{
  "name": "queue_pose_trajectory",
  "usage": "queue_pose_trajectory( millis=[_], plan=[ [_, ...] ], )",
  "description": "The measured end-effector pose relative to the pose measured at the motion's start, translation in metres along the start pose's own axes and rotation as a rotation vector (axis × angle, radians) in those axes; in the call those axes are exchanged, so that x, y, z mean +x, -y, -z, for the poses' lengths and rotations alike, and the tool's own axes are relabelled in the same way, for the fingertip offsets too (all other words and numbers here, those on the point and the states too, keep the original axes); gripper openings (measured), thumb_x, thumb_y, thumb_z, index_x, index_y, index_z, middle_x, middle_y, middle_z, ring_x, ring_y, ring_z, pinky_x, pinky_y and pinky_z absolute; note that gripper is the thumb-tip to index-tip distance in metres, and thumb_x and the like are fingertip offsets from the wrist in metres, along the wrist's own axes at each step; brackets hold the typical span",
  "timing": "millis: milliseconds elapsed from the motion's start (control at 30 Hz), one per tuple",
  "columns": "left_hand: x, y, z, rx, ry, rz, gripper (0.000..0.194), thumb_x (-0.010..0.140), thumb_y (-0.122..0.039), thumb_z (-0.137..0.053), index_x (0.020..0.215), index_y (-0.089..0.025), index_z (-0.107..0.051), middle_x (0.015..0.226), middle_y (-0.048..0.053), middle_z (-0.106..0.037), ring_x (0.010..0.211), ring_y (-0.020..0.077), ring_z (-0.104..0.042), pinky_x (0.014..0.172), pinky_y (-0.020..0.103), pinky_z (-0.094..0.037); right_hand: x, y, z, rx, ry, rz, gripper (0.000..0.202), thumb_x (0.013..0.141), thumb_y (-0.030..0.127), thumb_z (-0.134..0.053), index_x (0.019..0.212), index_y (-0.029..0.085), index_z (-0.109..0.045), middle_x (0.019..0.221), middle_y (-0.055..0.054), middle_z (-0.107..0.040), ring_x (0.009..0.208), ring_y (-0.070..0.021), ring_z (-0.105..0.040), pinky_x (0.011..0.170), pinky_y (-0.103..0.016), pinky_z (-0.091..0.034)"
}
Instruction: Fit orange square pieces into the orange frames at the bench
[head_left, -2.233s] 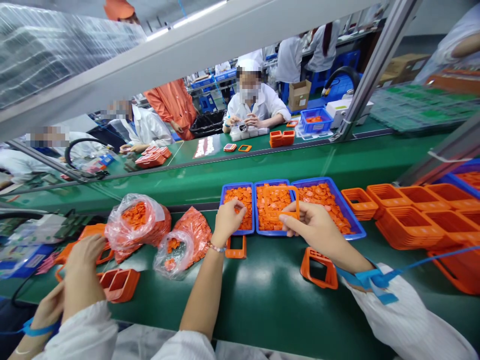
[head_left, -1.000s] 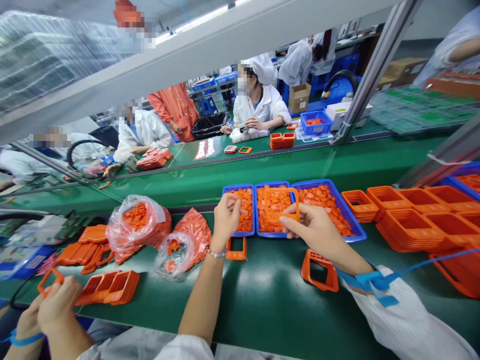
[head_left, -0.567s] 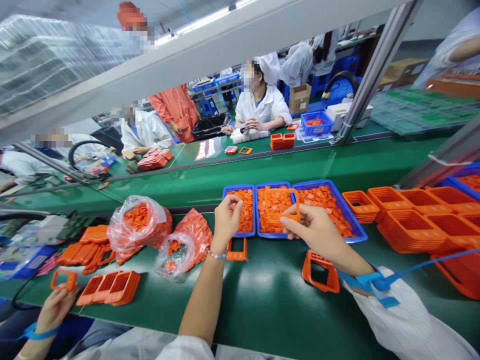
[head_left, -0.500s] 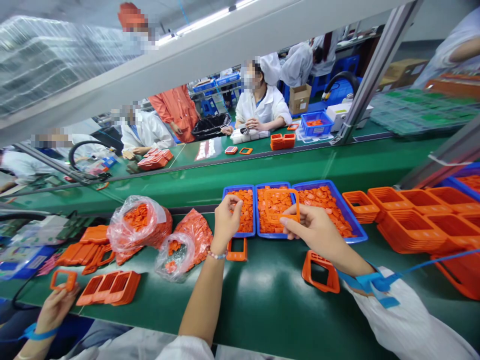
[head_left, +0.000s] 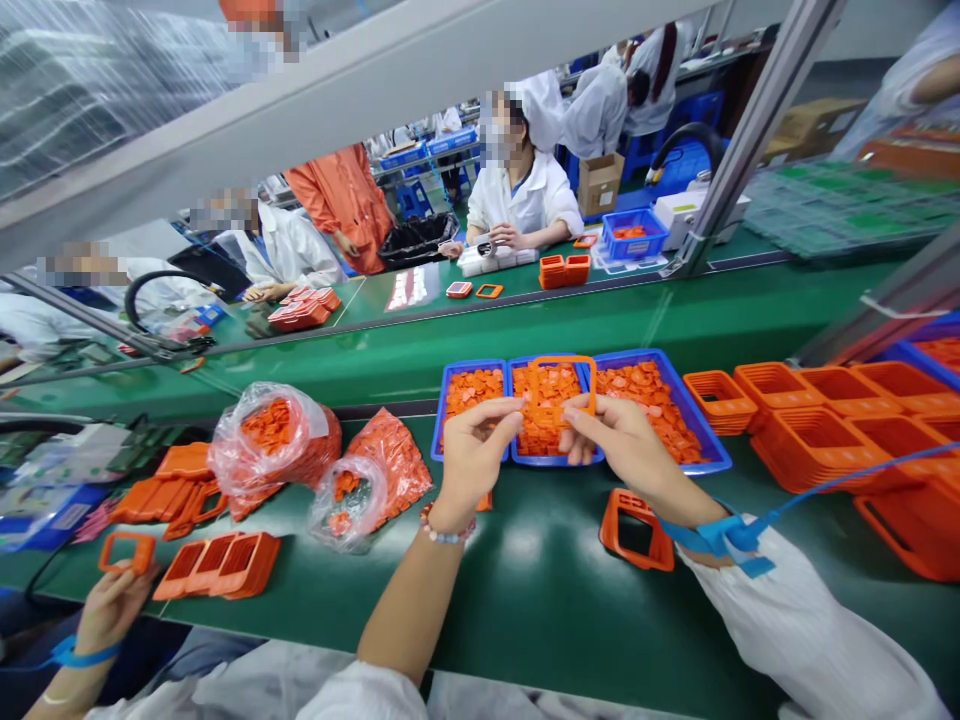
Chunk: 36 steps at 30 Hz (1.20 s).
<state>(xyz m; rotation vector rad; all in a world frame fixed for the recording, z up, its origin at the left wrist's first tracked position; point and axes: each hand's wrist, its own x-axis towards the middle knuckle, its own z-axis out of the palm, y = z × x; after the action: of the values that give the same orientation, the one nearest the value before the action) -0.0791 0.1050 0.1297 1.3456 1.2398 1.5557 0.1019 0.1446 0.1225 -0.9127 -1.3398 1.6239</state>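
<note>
An orange plastic frame stands upright over the middle bin, pinched at its lower right corner by my right hand. My left hand is at the frame's lower left, thumb and forefinger pressed together; whatever lies between them is too small to make out, and I cannot tell whether they touch the frame. Beyond both hands stand blue bins full of small orange pieces. Another orange frame on the green table is mostly hidden by my left wrist. Orange frames also lie below my right hand.
Stacked orange frames fill the right side. Plastic bags of orange pieces stand left, near more frames. A co-worker's hand holds a frame at far left. A blue wrist cord runs right from my right wrist.
My left hand has moved right and down, from above the left bin to beside the held frame. My right hand still holds the frame, nearly in place.
</note>
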Motion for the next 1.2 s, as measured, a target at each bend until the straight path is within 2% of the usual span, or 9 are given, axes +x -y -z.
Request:
queue_pose_trajectory(
  millis=[100,300,600,800,900,1033,1200],
  plan=[
    [-0.004,0.004,-0.007,-0.009,-0.018,-0.074,0.003,0.077,-0.021,-0.077,0.08,-0.021,-0.079,0.089,0.005,-0.075,0.09,0.0168,-0.069,0.081,0.027,-0.053,0.0,-0.001,-0.003,0.031,0.013,-0.014,0.048,0.074,0.064,-0.072,0.076,0.017,-0.063,0.06,-0.003,-0.069,0.045,-0.0122,-0.062,0.044,-0.022,-0.045],
    [-0.008,0.015,-0.018,-0.06,-0.086,0.031,0.009,0.077,-0.026,-0.078,0.076,-0.018,-0.073,0.081,0.004,-0.071,0.08,0.0144,-0.065,0.077,0.027,-0.05,-0.003,-0.003,-0.008,0.025,0.016,-0.012,0.051,0.073,0.067,-0.071,0.077,0.016,-0.063,0.064,-0.006,-0.072,0.047,-0.0137,-0.064,0.045,-0.024,-0.047],
    [-0.011,0.014,-0.021,-0.052,-0.166,0.179,0.024,0.075,-0.038,-0.079,0.079,-0.016,-0.069,0.081,0.004,-0.07,0.073,0.0139,-0.062,0.065,0.025,-0.047,-0.007,-0.002,-0.011,-0.024,0.016,0.022,0.049,0.079,0.064,-0.066,0.082,0.016,-0.063,0.068,-0.007,-0.073,0.049,-0.0143,-0.065,0.046,-0.025,-0.047],
    [-0.017,0.016,-0.032,-0.217,-0.238,0.218,0.037,0.072,-0.044,-0.081,0.075,-0.017,-0.056,0.071,-0.002,-0.062,0.057,0.0076,-0.052,0.054,0.021,-0.041,-0.01,-0.01,-0.015,-0.023,0.012,0.053,0.043,0.085,0.058,-0.063,0.084,0.016,-0.064,0.075,-0.007,-0.074,0.05,-0.0129,-0.065,0.047,-0.024,-0.047],
    [-0.02,0.015,-0.036,-0.305,-0.245,0.255,0.039,0.073,-0.043,-0.081,0.086,-0.019,-0.054,0.068,-0.005,-0.057,0.054,0.0065,-0.05,0.05,0.019,-0.038,-0.012,-0.014,-0.017,-0.052,0.013,0.079,0.042,0.089,0.057,-0.061,0.091,0.015,-0.066,0.076,-0.006,-0.073,0.052,-0.013,-0.065,0.048,-0.024,-0.048],
    [-0.019,0.014,-0.037,-0.321,-0.185,0.322,0.045,0.074,-0.041,-0.08,0.106,-0.017,-0.059,0.075,-0.003,-0.06,0.058,0.0072,-0.052,0.053,0.02,-0.041,-0.015,-0.018,-0.017,-0.181,0.002,0.153,0.04,0.095,0.053,-0.054,0.095,0.015,-0.067,0.076,-0.005,-0.072,0.056,-0.0135,-0.065,0.053,-0.025,-0.05],
    [-0.02,0.019,-0.04,-0.362,-0.197,0.338,0.045,0.075,-0.043,-0.079,0.106,-0.016,-0.061,0.076,-0.002,-0.061,0.061,0.0089,-0.055,0.058,0.023,-0.045,-0.02,-0.015,-0.018,-0.369,-0.024,0.228,0.035,0.099,0.046,-0.048,0.102,0.017,-0.067,0.075,-0.004,-0.072,0.061,-0.0152,-0.066,0.061,-0.028,-0.051]
  ],
)
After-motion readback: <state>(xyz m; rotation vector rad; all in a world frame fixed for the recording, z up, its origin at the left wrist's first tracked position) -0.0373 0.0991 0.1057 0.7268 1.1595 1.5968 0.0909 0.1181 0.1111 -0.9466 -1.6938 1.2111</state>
